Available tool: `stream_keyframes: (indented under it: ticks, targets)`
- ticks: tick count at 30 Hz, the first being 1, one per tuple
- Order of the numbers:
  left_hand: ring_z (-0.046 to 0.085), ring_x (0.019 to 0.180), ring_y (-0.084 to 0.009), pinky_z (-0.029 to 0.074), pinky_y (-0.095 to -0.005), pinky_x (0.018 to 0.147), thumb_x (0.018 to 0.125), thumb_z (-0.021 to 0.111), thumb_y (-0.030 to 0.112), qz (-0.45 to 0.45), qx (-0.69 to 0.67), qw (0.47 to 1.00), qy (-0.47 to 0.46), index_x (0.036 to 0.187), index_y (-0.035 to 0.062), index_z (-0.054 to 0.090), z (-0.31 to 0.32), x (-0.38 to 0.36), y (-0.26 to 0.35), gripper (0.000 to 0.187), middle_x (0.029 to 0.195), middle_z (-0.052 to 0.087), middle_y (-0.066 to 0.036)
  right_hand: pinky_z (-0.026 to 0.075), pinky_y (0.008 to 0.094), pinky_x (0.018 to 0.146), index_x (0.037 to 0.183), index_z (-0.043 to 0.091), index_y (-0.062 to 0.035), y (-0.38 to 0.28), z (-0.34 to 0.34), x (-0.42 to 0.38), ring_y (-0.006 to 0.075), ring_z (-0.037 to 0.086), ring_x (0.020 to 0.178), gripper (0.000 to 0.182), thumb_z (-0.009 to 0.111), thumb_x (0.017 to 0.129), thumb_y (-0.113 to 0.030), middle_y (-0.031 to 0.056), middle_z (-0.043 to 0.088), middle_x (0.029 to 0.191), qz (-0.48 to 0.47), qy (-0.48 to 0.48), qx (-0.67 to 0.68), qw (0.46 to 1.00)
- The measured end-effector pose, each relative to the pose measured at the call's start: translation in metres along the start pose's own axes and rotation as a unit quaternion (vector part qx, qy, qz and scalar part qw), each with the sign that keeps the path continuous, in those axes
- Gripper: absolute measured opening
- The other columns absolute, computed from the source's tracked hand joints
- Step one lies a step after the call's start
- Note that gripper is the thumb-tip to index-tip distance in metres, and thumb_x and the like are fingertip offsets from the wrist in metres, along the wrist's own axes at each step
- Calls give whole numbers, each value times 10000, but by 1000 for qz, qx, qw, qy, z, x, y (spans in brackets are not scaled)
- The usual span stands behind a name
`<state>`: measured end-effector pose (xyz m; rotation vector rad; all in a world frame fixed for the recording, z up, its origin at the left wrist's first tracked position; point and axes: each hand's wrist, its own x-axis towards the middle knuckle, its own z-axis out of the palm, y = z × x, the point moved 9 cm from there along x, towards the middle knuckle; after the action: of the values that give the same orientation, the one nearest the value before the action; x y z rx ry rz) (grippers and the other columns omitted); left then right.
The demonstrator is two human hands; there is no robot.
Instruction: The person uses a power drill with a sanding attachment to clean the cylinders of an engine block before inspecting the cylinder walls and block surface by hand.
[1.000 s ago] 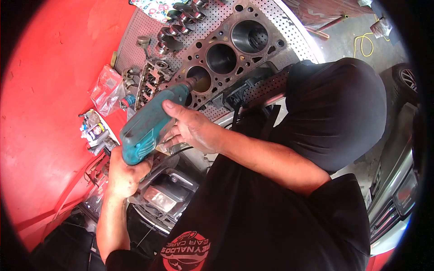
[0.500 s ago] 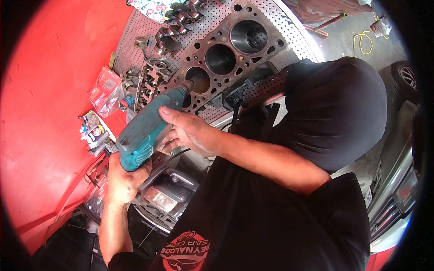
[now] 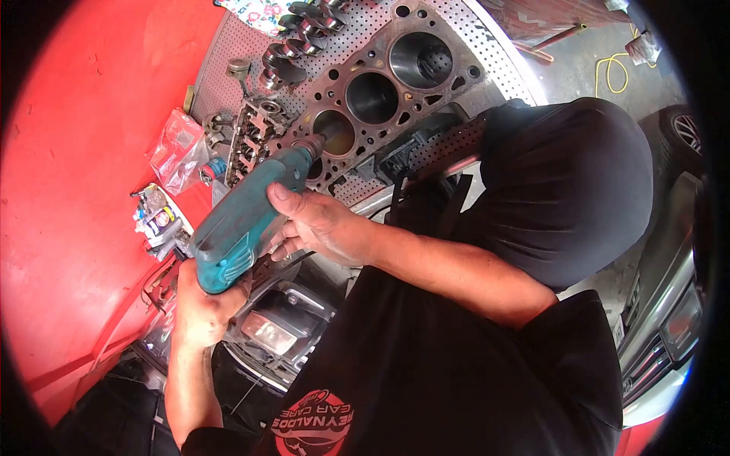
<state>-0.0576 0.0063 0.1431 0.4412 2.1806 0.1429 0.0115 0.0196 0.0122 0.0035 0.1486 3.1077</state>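
My left hand is wrapped round the rear grip of a teal power drill. Along the drill's side, my right hand supports the body, thumb against the casing and fingers curled beneath. The dark chuck points up and right at a cylinder bore in an engine block. Whatever bit or tool the chuck carries is blurred at the bore's edge. Yellowish light or liquid shows inside this bore. The drill covers part of the nearest bore.
The block rests on a perforated metal surface. A crankshaft, a piston and a cylinder head lie beside it. Left are a plastic bag, small bottles and a red panel. A headlight sits below the drill.
The drill's rear and my left hand have shifted slightly down and left. Both hands keep their hold, and the chuck stays at the same bore.
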Motion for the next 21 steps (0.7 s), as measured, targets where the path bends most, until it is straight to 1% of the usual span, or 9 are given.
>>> stream_keyframes:
  ticks: [3,6,9,12,15,19,21]
  targets:
    - [563,717,-89,466,-268,661,785,648,3,0,7,1000,-9,915,-20,665,2,4,-3,133,787,653,4,492,360,905,1347,524,-104,2,-7,3,175,618,1096,716,493,940,-692,58,632,1238,-1,16,18,1000]
    - [556,712,-89,461,-271,655,784,642,7,0,0,1000,-19,893,-14,658,8,12,-8,113,779,643,6,523,381,853,1276,555,-77,1,-19,4,200,641,997,763,594,869,-721,88,654,1143,-22,64,30,997]
    - [554,712,-86,458,-273,652,781,639,11,-2,-2,1000,-31,876,-7,652,13,19,-11,98,771,635,9,487,390,937,1416,468,-119,4,-24,3,189,593,1148,769,482,930,-715,56,599,1295,-9,53,10,999]
    - [554,709,-86,456,-272,648,776,640,12,-4,0,999,-39,862,-6,648,16,24,-15,89,763,628,10,481,398,948,1442,441,-127,6,-27,3,201,582,1173,788,467,930,-725,57,567,1347,-9,49,20,999]
    - [550,700,-86,453,-273,641,773,637,13,-2,1,999,-35,850,-7,645,19,26,-16,80,751,620,13,468,403,961,1442,441,-129,5,-28,2,209,578,1181,808,459,920,-745,59,547,1377,-11,52,17,998]
    - [540,681,-85,451,-276,628,770,631,20,-4,-13,999,-39,840,-8,642,23,32,-20,76,731,608,18,450,403,973,1431,454,-127,5,-32,3,211,574,1183,837,448,903,-776,68,566,1356,-10,63,13,998]
    - [539,677,-85,450,-277,623,769,626,22,-6,3,999,-39,842,-12,642,25,37,-22,83,729,608,19,443,397,975,1422,465,-128,5,-35,2,213,574,1182,849,444,893,-791,73,577,1342,-10,66,13,998]
